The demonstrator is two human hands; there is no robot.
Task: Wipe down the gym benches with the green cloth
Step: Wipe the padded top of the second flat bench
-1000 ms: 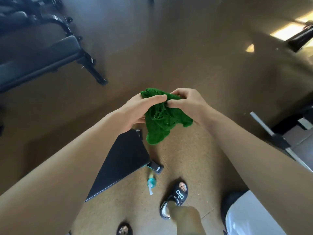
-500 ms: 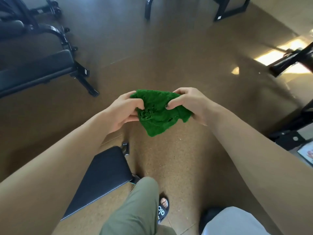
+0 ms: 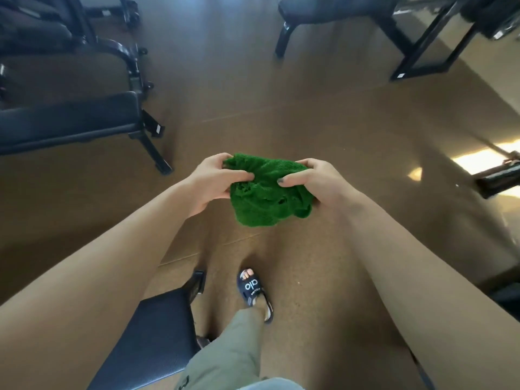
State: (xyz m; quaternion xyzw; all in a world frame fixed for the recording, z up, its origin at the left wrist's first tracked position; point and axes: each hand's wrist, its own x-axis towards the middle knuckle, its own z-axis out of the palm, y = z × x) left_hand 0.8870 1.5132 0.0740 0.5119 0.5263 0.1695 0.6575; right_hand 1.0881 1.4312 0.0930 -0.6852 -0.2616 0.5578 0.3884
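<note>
Cloth of a deep, grassy green [image 3: 266, 197] hangs bunched in mid-air between both hands, well above the brown floor [image 3: 323, 114]. Its surface is nubby and looped like terry, with a few small holes or loose patches showing near its middle, and its lower part sags into a rounded pouch. The left hand [image 3: 215, 181] grips the cloth's left edge, thumb across the front and fingers curled behind the top hem. The right hand [image 3: 318, 180] pinches the right edge, thumb pressed flat on the front, the rest of the fingers wrapped round the back; the thumbnail looks dark.

Below the cloth, a foot in a dark slide sandal [image 3: 253, 289] stands on the floor, and white letters on its strap read "alo", with smaller writing beneath that is too blurred to read. An olive trouser leg [image 3: 228, 350] rises from it. Just left of the leg sits the padded end of a black bench [image 3: 152, 333]. A second black bench [image 3: 70, 121] stands well apart at the left, with a small white label on its frame that cannot be read. A third bench [image 3: 337, 8] stands at the top, beside a black metal frame [image 3: 427, 49] bearing a small white sticker, also unreadable.
</note>
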